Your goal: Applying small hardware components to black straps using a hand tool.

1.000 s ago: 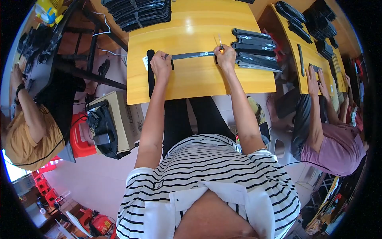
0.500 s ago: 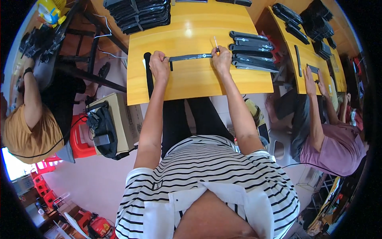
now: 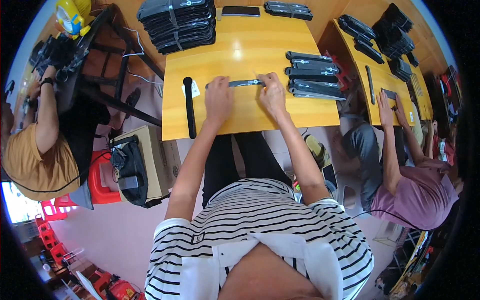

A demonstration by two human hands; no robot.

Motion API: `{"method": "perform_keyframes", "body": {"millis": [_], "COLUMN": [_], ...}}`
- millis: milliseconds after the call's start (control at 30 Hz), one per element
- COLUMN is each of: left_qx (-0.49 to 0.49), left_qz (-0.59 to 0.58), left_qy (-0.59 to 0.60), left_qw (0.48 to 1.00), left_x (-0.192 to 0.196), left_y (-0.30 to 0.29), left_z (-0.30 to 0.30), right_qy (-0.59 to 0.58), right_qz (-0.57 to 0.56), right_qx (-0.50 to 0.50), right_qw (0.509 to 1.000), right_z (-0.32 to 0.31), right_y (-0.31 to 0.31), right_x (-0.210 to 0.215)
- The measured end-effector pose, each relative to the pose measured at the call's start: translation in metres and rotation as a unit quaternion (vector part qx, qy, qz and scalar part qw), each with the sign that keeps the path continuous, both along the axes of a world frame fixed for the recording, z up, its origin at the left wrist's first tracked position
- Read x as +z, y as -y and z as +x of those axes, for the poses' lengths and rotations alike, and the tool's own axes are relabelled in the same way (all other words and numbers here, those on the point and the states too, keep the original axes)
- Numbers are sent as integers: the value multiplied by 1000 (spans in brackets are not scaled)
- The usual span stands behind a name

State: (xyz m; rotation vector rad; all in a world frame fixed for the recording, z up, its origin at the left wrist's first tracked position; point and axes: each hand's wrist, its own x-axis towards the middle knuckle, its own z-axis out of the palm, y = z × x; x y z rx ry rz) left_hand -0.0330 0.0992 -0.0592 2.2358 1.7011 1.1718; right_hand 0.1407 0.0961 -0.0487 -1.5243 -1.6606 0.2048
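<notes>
A flat black strap [image 3: 245, 83] with a small white print lies crosswise on the yellow wooden table [image 3: 240, 117] between my hands. My left hand [image 3: 219, 100] is over its left end; motion smears the fingers, so their grip is unclear. At the right end, my right hand [image 3: 273, 96] is closed on the strap, with finger and thumb together. A thin blurred thing pokes up by these fingers, too faint to name. Left of my hands lies a longer black strap [image 3: 189, 110] with a rounded end, beside a small white paper tag [image 3: 195, 89].
Several black straps [image 3: 312, 75] lie in a row at the right. Behind are a tall bundled black stack [image 3: 177, 27], a dark phone [image 3: 241, 11] and another bundle [image 3: 288, 10]. Co-workers sit at the left and right, one in an orange top [image 3: 42, 160], one in purple [image 3: 412, 187].
My left hand has slid right, nearer my right hand, and covers more of the strap. The slim yellow-handled tool seen upright at my right hand no longer shows clearly. The view has shifted slightly.
</notes>
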Motion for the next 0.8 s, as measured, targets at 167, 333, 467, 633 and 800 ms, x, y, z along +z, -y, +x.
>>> {"method": "perform_keyframes", "body": {"millis": [167,333,467,633,800], "left_qx": [-75,-92,-94,-61,43], "left_qz": [-68,-134,-141,-148,-81], "left_qy": [-167,-198,-199,-218,-176], "left_qw": [981,967,965,963,980], "left_x": [-9,-12,-21,-16,6], "left_y": [7,7,6,12,36], "left_z": [17,14,10,4,-20], "right_qy": [103,149,144,122,55], "right_qz": [-77,-133,-148,-93,-29], "right_qx": [56,59,62,55,40], "right_qw": [990,978,976,987,997], "right_z": [-7,-3,-3,-5,3], "right_y": [4,-3,2,7,15], "right_x": [-6,1,3,-6,-13]}}
